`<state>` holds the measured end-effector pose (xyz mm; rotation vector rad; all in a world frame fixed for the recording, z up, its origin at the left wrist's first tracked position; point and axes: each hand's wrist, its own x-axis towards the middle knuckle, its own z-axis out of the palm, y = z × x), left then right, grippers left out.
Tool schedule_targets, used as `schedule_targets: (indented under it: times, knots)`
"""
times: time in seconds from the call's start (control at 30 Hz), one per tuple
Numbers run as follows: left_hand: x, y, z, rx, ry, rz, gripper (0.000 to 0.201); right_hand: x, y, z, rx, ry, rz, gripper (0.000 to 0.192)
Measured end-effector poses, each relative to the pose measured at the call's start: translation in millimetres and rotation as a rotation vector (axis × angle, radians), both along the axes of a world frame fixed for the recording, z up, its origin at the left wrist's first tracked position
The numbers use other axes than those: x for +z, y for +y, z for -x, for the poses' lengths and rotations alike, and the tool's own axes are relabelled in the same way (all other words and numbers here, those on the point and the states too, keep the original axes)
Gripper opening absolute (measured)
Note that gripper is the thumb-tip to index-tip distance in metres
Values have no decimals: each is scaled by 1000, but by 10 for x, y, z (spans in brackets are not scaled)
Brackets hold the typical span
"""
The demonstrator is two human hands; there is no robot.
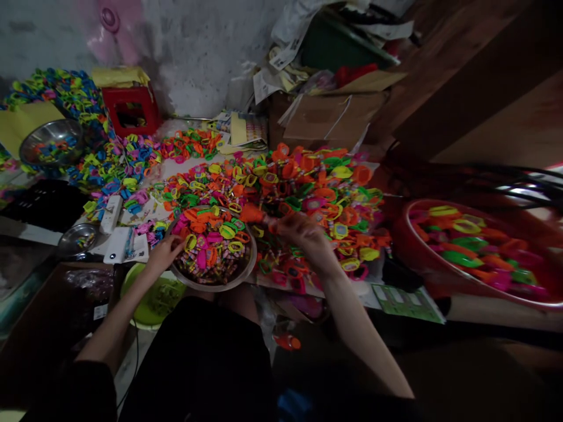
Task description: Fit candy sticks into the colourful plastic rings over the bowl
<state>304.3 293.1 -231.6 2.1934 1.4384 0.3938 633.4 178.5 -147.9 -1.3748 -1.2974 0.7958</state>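
We judge the sorting well short of done: 1 metal bowl [211,249] at centre frame is heaped with bright plastic rings, the red basin [479,252] at right is part filled, yet a large loose pile [316,193] covers the counter [396,296] behind them. Our left hand [163,253] rests on the bowl's left rim, fingers loosely curled and holding nothing we can make out, while our right hand [303,231] pinches an orange piece [253,213] just above the bowl's upper right edge. Open room is scarce: heaps crowd the upper left, boxes the top, and the counter's near edge sits close to our lap.
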Motion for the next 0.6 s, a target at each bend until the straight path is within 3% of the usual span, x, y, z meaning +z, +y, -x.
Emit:
schedule_targets:
  times: [0.07,0.13,0.27,0.4,0.5,0.6]
  knots:
    - [-132,39,-48,45,71,-88,26,0,96,-132,-361,122,-171,31]
    - [-205,37,-134,68,144,-226,31,-85,155,-184,-441,131,-171,38]
    - [-243,76,-313,58,273,-434,35,-427,175,-65,-276,59,6,43]
    - [-277,178,-387,38,328,-430,31,-733,129,139,-211,31,50,44]
    - [-277,195,-388,4,236,-434,25,-828,72,229,-115,-58,62,35]
    - [-179,118,-399,-24,24,-344,22,-849,23,290,1,-125,103,31]
